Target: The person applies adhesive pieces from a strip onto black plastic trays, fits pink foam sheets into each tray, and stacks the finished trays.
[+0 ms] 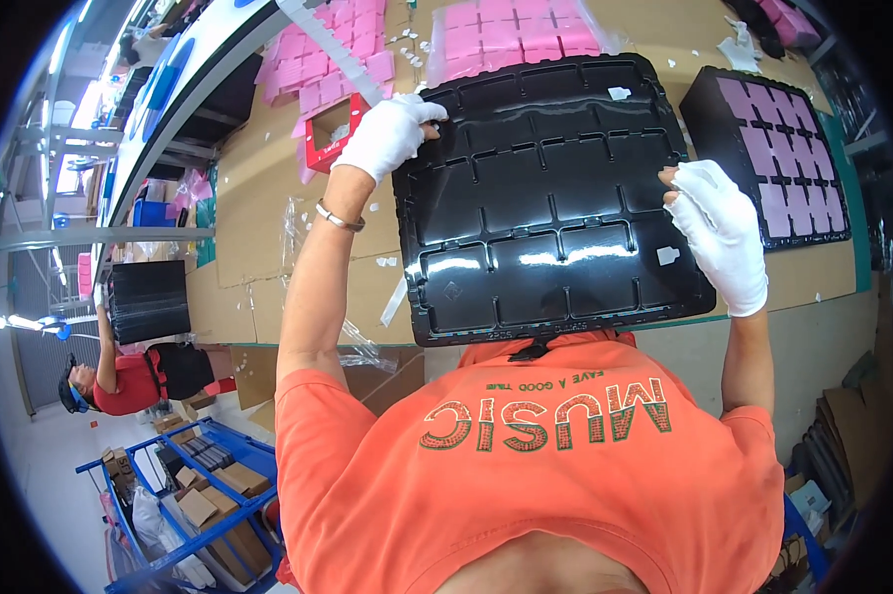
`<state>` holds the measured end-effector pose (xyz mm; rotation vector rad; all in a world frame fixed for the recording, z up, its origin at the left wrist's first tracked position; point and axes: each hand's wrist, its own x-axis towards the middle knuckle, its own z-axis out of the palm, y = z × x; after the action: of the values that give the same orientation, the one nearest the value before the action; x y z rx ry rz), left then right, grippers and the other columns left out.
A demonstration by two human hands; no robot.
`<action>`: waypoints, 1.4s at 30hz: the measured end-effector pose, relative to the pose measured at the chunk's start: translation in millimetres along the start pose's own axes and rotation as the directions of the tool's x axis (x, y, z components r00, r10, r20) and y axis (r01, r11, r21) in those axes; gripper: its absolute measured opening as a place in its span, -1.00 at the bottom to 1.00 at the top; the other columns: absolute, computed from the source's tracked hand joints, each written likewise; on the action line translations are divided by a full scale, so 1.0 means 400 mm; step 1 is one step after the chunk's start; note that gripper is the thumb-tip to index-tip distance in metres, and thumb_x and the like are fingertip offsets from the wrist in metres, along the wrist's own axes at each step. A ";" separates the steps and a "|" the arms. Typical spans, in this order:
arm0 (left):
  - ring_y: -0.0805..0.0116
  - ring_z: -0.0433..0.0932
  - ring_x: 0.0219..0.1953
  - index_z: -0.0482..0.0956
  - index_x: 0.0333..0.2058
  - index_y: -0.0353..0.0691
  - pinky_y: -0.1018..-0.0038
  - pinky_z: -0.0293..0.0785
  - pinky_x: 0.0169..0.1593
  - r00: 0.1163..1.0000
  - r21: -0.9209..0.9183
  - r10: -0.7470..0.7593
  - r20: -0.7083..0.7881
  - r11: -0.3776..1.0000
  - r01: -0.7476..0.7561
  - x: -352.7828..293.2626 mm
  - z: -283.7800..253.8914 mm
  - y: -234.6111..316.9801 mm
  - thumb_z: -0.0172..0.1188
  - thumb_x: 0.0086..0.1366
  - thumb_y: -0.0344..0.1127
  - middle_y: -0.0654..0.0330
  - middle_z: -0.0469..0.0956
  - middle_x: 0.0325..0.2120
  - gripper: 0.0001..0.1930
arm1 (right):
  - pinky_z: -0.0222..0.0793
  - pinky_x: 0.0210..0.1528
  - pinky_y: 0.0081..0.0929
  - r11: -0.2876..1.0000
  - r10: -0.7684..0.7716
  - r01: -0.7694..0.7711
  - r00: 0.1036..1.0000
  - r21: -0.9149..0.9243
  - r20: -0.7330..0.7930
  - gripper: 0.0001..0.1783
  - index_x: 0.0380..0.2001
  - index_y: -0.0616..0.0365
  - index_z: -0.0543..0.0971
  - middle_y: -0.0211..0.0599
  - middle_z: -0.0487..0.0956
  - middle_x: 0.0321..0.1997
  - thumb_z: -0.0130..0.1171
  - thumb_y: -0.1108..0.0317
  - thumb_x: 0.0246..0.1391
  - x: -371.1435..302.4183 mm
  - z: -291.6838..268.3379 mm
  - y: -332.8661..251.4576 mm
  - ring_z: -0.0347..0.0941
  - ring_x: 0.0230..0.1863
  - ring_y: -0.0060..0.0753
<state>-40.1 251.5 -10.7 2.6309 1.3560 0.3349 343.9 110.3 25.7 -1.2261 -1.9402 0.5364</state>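
I hold an empty black plastic tray (545, 198) with several rectangular compartments, level in front of my chest over a cardboard-covered table (258, 198). My left hand (389, 134), in a white glove, grips its far left corner. My right hand (724, 236), also gloved in white, grips its right edge. A metal bracelet sits on my left wrist. Small white scraps lie in two of the tray's compartments.
A second black tray (773, 158), filled with pink pieces, lies to the right. Bagged pink pieces (511, 35), loose pink pieces (323, 64) and a small red box (330, 134) lie at the back. At left a person in red (135, 381) carries black trays; a blue cart (199, 485) holds cardboard boxes.
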 end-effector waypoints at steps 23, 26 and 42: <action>0.50 0.51 -0.47 0.55 -0.31 -0.33 0.56 0.39 -0.37 0.777 -0.826 -0.601 -0.188 0.525 0.207 -0.080 0.010 0.017 0.22 0.24 -0.46 0.22 0.59 -0.39 -0.92 | 0.40 -0.30 -0.56 0.986 0.155 -0.153 0.987 0.060 -0.032 -0.81 -0.19 0.32 0.59 -0.20 0.53 -0.32 0.18 0.54 0.10 -0.030 -0.018 0.019 0.52 -0.36 -0.40; 0.59 0.43 -0.55 0.55 -0.07 -0.33 0.64 0.28 -0.48 0.893 -0.905 -0.450 -0.015 0.386 0.179 0.020 -0.001 0.103 0.24 0.24 -0.41 0.21 0.56 -0.50 -0.72 | 0.42 -0.29 -0.56 0.990 0.080 -0.073 0.995 0.122 -0.058 -0.82 -0.19 0.33 0.59 -0.22 0.53 -0.32 0.18 0.54 0.10 -0.037 -0.014 0.044 0.55 -0.34 -0.41; 0.16 0.63 -0.33 0.64 -0.12 -0.21 0.39 0.53 -0.19 0.937 -0.108 0.287 0.197 0.957 -0.271 0.464 0.155 0.306 0.25 0.15 -0.48 0.03 0.66 -0.36 -0.72 | 0.41 -0.25 -0.48 0.975 0.214 -0.207 0.972 0.077 -0.094 -0.83 -0.21 0.33 0.60 -0.17 0.54 -0.29 0.15 0.50 0.14 -0.129 -0.075 0.121 0.52 -0.31 -0.28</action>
<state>176.8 330.2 -17.5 2.7016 0.8874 0.1336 407.6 84.4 -8.7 -1.3984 -1.7048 0.6295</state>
